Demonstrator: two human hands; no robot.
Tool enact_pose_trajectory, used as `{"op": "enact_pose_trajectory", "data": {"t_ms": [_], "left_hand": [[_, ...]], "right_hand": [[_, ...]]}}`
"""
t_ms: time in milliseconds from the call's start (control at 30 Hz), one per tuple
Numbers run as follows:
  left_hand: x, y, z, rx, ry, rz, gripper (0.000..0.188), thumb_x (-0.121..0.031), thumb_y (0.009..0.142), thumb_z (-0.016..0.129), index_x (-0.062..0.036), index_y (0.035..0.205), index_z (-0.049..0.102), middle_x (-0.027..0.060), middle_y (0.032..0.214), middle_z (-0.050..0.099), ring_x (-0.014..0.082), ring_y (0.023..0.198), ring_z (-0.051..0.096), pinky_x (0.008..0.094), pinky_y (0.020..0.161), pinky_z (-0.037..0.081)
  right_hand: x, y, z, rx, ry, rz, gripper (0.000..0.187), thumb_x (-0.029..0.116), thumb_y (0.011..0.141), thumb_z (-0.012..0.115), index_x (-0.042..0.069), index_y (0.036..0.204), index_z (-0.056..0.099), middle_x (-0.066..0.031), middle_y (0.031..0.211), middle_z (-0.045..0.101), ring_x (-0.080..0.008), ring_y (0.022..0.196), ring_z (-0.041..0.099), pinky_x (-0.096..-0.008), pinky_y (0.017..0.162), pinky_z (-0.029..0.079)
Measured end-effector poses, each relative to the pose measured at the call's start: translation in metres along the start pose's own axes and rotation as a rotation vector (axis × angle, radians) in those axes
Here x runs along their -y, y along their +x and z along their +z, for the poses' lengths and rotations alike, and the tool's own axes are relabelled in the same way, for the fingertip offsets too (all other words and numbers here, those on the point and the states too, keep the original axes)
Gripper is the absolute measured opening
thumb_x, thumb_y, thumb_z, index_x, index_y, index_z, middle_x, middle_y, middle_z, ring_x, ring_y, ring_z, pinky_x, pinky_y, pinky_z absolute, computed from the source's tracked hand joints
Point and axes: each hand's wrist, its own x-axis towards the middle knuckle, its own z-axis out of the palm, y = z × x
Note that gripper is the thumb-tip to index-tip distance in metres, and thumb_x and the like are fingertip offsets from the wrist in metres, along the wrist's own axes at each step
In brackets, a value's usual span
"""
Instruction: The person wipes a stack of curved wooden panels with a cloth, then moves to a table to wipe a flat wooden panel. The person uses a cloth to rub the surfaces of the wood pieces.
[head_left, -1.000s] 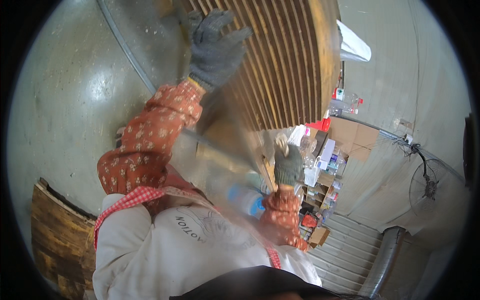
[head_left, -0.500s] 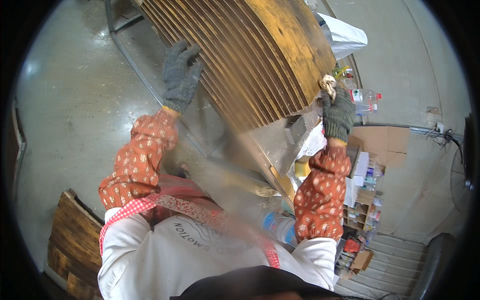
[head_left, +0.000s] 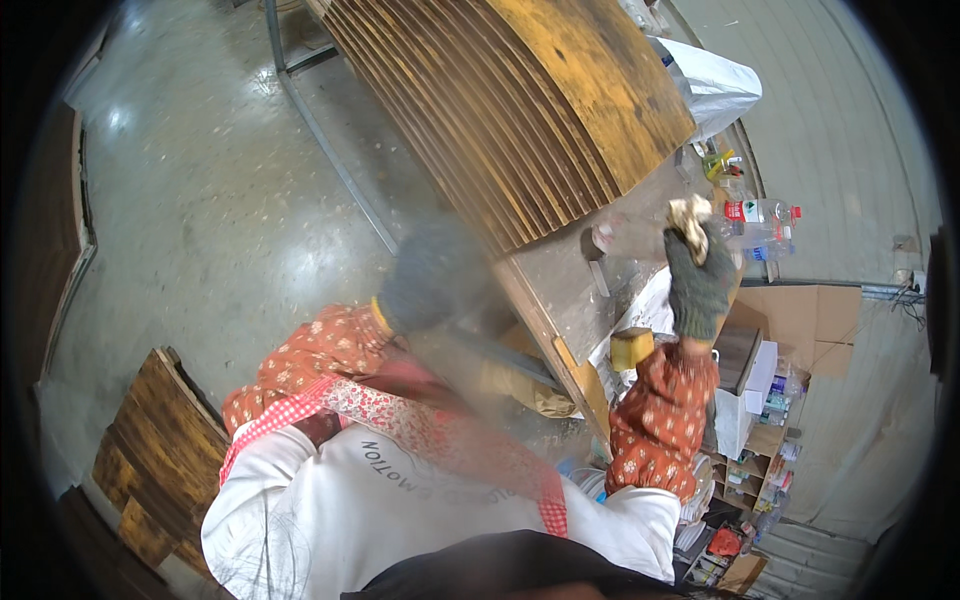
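Right hand grips a rag pointing up; blurred left hand unreadable

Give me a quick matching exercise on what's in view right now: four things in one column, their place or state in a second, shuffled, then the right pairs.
Things:
1. right hand
2. left hand
3. stack of wooden boards
4. yellow block

Places or states:
A. leaning over the worktable, upper part of the view
B. gloved, closed on a crumpled pale rag
C. blurred, at the lower edge of the stack
D. at the near edge of the worktable, below the right hand

Pairs: 1-B, 2-C, 3-A, 4-D
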Motion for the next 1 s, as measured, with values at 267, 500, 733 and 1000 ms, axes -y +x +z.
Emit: {"op": "enact_pose_trajectory", "data": {"t_ms": [267,500,733,1000], "left_hand": [[-0.096,0.036,0.054,-0.008,-0.121,0.201,0.032,-0.027,0.083,0.068,-0.011,0.111,0.067,0.0058,0.113,0.066,0.0257,0.1,0.063,0.0377,0.083,0.049],[-0.112,0.001,0.027,0.331,-0.557,-0.73,0.065,-0.023,0.068,0.083,-0.0055,0.123,0.055,0.0173,0.119,0.06,0.0279,0.105,0.062,0.0375,0.092,0.049],[-0.091,-0.052,0.011,0.015,-0.22,-0.667,0.08,-0.021,0.061,0.087,-0.0039,0.129,0.047,0.0129,0.119,0.061,0.0238,0.108,0.061,0.0379,0.094,0.049],[-0.063,-0.068,-0.008,0.068,0.163,-0.43,0.075,-0.022,0.057,0.085,-0.0055,0.124,0.054,0.0173,0.116,0.061,0.0357,0.105,0.061,0.0411,0.089,0.051]], "right_hand": [[0.085,-0.101,-0.045,0.029,0.164,0.003,0.043,0.014,0.073,0.08,-0.002,0.109,0.063,-0.0093,0.097,0.07,-0.0191,0.088,0.066,-0.0311,0.079,0.053],[0.057,-0.12,0.004,0.31,0.133,-0.102,0.039,0.012,0.078,0.072,0.004,0.114,0.061,-0.0147,0.1,0.067,-0.0311,0.092,0.066,-0.0385,0.079,0.052],[0.018,-0.137,0.024,0.259,0.572,-0.046,0.046,0.009,0.079,0.065,-0.003,0.122,0.054,-0.0156,0.112,0.062,-0.0275,0.102,0.062,-0.0381,0.086,0.049],[-0.002,-0.154,0.079,0.359,0.81,0.221,0.027,0.016,0.097,0.051,0.002,0.118,0.058,-0.0142,0.108,0.06,-0.0273,0.096,0.058,-0.038,0.082,0.049]]}}
